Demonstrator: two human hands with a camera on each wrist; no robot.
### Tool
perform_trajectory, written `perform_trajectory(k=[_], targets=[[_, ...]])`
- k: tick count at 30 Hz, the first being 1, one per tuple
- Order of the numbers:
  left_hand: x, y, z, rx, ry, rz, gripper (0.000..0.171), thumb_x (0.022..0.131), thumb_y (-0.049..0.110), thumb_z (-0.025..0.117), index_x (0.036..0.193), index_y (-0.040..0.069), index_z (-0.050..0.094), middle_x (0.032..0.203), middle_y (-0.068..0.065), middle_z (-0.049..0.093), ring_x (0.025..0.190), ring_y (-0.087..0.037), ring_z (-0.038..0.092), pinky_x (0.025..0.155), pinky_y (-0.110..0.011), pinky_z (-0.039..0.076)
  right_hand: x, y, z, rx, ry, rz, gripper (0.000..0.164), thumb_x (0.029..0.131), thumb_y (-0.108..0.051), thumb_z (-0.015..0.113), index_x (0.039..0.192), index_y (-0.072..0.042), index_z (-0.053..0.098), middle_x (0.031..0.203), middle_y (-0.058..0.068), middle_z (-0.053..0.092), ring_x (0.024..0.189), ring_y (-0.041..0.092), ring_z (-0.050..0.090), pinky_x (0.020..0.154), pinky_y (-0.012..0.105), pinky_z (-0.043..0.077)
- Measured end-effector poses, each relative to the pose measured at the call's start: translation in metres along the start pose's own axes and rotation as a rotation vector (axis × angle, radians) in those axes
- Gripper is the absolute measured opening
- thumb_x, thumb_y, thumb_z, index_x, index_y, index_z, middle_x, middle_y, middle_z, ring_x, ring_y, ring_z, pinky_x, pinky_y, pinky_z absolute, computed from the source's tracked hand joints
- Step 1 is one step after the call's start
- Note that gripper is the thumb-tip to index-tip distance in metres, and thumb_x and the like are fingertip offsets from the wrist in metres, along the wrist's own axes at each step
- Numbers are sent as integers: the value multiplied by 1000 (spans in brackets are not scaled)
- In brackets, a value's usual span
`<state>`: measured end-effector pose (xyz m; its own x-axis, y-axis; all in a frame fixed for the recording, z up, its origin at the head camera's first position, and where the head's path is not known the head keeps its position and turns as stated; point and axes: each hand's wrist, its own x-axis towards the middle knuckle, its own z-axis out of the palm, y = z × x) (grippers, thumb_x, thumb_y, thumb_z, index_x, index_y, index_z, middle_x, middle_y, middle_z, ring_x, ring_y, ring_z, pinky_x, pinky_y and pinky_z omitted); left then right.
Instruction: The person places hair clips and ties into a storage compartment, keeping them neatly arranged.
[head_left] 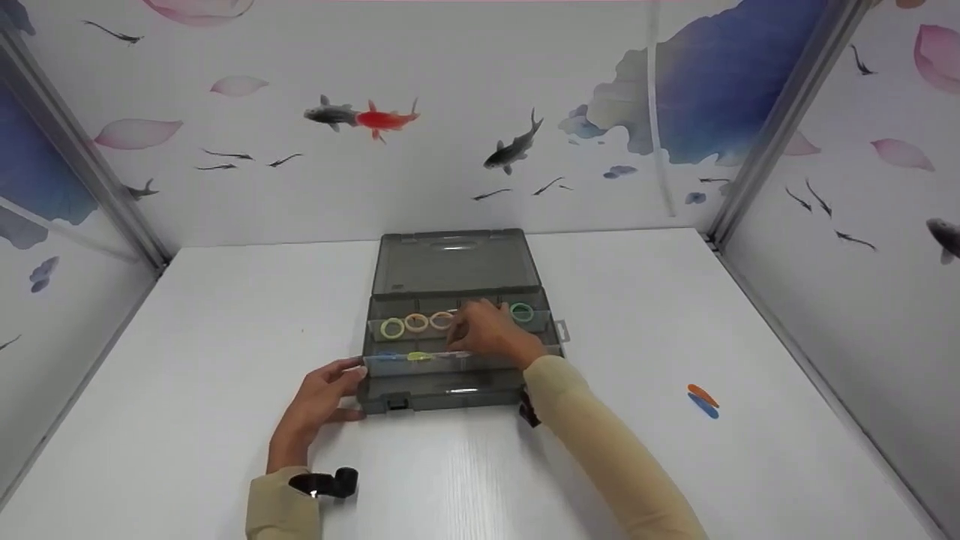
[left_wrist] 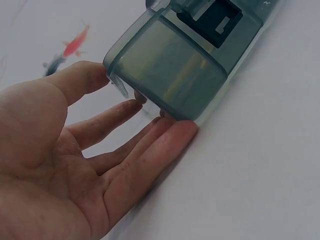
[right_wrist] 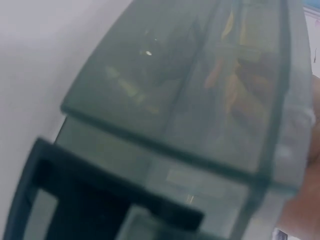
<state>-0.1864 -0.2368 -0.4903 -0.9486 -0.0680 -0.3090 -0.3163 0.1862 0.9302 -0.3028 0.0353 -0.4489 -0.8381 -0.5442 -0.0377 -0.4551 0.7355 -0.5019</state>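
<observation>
A grey translucent compartment box (head_left: 455,384) sits with its lid (head_left: 456,264) swung back. My left hand (head_left: 319,401) touches the box's left end near the front corner; in the left wrist view its thumb and fingers (left_wrist: 160,150) rest spread along that end wall. Over the compartments, right of centre, my right hand (head_left: 491,330) reaches down with bent fingers. What lies between its fingertips is hidden. Coloured rings stand in a row behind it: a yellow ring (head_left: 391,328), peach rings (head_left: 416,322) and a green ring (head_left: 521,312). A blue clip (head_left: 385,356) and a yellow clip (head_left: 420,356) lie nearer the front.
An orange clip (head_left: 703,395) and a blue clip (head_left: 703,406) lie together on the white table (head_left: 637,300) at the right. A printed back wall (head_left: 450,187) rises behind the box, and side walls flank the table. A black latch (left_wrist: 215,22) is on the box front.
</observation>
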Motion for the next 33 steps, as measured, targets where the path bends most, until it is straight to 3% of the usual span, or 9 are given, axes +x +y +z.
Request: perform_trajectory(k=[7, 14, 20, 26, 33], targets=[[2, 2, 0, 6, -5, 4, 52, 102, 30, 56, 148, 8, 46, 147, -23, 50, 130, -36, 55, 83, -38, 64, -11, 6, -16, 144, 87, -79, 17, 91, -24, 74, 104, -13, 78, 135, 8, 64, 132, 31, 50, 120, 68, 20], [1, 2, 0, -1, -14, 6, 53, 102, 32, 56, 149, 8, 46, 148, -22, 49, 132, -36, 53, 85, -38, 64, -43, 9, -38, 255, 186, -136, 22, 98, -27, 66, 110, -11, 76, 133, 9, 63, 132, 31, 51, 113, 55, 43], [-1, -1, -1, 9, -6, 2, 54, 102, 33, 57, 149, 8, 46, 147, -24, 49, 131, -36, 54, 83, -37, 64, -79, 18, -53, 286, 239, -194, 24, 99, -28, 64, 111, -11, 74, 128, 10, 63, 128, 31, 54, 110, 56, 45], [-1, 0, 0, 21, -1, 1, 54, 102, 33, 57, 149, 8, 46, 146, -23, 52, 128, -34, 56, 83, -37, 64, -113, 41, -56, 309, 275, -184, 24, 99, -30, 64, 113, -12, 73, 126, 8, 64, 124, 28, 58, 104, 53, 51], [-2, 0, 0, 11, -1, 5, 55, 102, 33, 57, 149, 9, 45, 146, -23, 51, 127, -33, 58, 84, -37, 64, -145, 79, -51, 304, 329, -81, 20, 95, -27, 69, 112, -18, 73, 122, 2, 66, 122, 27, 60, 103, 56, 49]])
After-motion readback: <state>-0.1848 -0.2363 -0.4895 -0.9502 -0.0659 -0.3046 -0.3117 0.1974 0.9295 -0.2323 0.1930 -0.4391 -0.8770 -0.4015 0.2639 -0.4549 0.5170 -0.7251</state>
